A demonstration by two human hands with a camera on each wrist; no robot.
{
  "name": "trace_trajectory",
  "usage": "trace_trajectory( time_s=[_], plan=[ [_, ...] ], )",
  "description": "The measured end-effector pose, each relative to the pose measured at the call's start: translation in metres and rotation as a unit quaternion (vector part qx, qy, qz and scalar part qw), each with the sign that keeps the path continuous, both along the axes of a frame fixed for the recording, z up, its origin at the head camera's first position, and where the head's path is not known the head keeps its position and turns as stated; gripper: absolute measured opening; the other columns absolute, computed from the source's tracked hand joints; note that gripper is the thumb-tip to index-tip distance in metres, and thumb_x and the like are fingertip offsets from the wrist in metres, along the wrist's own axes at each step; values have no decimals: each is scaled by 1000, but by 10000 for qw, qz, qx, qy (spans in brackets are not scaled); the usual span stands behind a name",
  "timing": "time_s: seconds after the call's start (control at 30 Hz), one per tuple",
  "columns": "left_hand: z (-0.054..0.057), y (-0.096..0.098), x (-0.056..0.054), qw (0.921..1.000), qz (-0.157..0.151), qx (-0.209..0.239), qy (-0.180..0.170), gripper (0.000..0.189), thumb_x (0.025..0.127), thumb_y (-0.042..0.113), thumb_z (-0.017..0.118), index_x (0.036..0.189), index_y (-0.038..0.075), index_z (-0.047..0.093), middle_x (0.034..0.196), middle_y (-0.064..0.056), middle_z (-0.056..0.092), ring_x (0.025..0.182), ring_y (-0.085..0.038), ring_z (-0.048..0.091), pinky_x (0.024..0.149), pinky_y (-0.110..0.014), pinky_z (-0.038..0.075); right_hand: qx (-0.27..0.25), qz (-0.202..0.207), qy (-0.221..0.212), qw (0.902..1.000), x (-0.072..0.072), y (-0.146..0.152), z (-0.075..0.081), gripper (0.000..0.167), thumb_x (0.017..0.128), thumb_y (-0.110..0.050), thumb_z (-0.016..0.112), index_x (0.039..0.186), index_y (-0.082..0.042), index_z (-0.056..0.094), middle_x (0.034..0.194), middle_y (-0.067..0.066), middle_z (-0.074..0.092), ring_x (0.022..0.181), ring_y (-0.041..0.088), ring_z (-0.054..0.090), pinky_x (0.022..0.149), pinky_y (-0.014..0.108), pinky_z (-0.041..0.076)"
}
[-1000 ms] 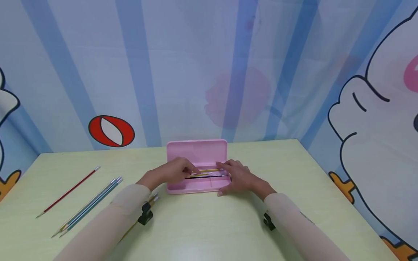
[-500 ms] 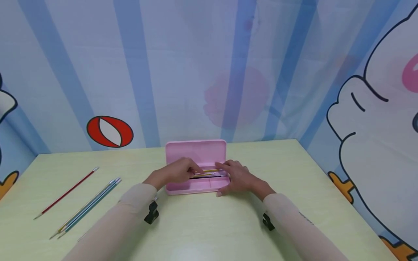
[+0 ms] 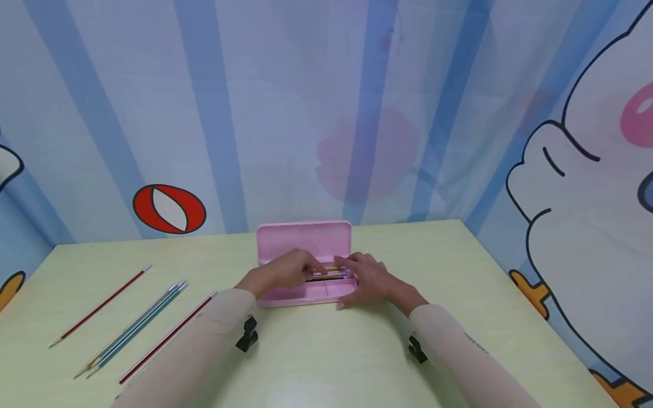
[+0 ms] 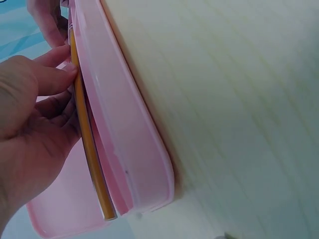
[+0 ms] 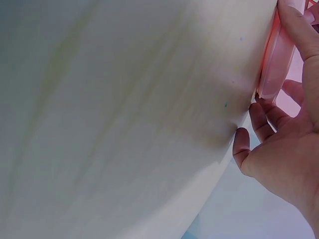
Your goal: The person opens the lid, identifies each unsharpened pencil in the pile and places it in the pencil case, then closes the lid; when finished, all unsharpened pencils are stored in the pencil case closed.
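A pink pencil case lies with its lid raised near the back of the table. My left hand reaches into it and pinches a yellow pencil, which lies lengthwise along the case in the left wrist view. Several more pencils show in the tray between the hands, partly hidden by the fingers. At the case's right end, my right hand grips it, thumb at the front wall and fingers over the far side. The right wrist view shows this hand around the case's end.
On the table at left lie a red pencil, a group of blue and yellowish pencils, and another red pencil partly under the left sleeve. A patterned curtain rises behind the table.
My left hand has slid rightward along the inside of the case. A red pencil beside the left forearm has come into view. My right hand keeps its place on the case.
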State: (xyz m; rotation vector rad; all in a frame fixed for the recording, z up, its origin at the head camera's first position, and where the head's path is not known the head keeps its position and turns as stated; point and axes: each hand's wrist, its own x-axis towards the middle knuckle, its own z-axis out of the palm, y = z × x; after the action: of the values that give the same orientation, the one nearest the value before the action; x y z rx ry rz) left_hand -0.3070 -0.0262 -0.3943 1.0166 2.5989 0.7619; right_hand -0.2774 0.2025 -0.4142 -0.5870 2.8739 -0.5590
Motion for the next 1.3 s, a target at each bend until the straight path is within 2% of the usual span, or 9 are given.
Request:
trace_trajectory(
  time_s=[0.17, 0.37, 0.7, 0.9, 1.1, 1.3],
  plan=[
    [-1, 4, 0, 9999, 115, -76, -25, 42, 90, -12, 54, 117, 12, 76, 109, -3, 74, 80, -14, 56, 83, -28, 49, -45, -5, -28, 10000, 1, 0, 1, 101, 69, -53, 86, 155, -27, 39, 147, 9, 46, 131, 30, 42, 105, 54, 36],
    [-5, 7, -3, 9999, -68, -49, 143, 44, 88, -14, 53, 116, 11, 76, 107, -5, 75, 76, -13, 54, 79, -27, 48, -38, 61, -41, 10000, 2, 1, 2, 101, 70, -53, 85, 155, -26, 38, 148, 10, 45, 134, 32, 41, 106, 56, 35],
    [-5, 10, -1, 9997, 116, -157, 143, 44, 89, -13, 53, 116, 12, 76, 100, -1, 73, 78, -15, 54, 81, -29, 48, 24, 78, 41, 10000, 1, 0, 2, 101, 70, -53, 85, 155, -25, 39, 146, 10, 47, 131, 31, 43, 104, 54, 37],
    [-4, 10, 1, 9993, 89, -189, 313, 43, 89, -13, 53, 117, 12, 76, 105, -3, 74, 80, -15, 55, 84, -30, 48, -5, 88, 13, 10000, 1, 0, 1, 101, 70, -53, 85, 155, -25, 38, 147, 10, 47, 132, 31, 43, 105, 55, 37],
    [-3, 9, 1, 9991, 98, -204, 358, 45, 88, -14, 54, 118, 12, 75, 86, -2, 68, 74, -16, 51, 78, -31, 47, 29, 93, 41, 9999, 1, 0, 1, 101, 70, -53, 85, 155, -25, 38, 147, 10, 47, 131, 31, 43, 104, 54, 37],
    [-1, 4, 0, 9991, 227, -116, 342, 43, 89, -12, 55, 118, 13, 75, 79, -1, 63, 72, -16, 49, 76, -29, 45, -5, 69, 41, 10000, 1, 0, 1, 101, 70, -52, 86, 155, -25, 39, 146, 10, 47, 129, 30, 44, 103, 53, 37]
  ],
)
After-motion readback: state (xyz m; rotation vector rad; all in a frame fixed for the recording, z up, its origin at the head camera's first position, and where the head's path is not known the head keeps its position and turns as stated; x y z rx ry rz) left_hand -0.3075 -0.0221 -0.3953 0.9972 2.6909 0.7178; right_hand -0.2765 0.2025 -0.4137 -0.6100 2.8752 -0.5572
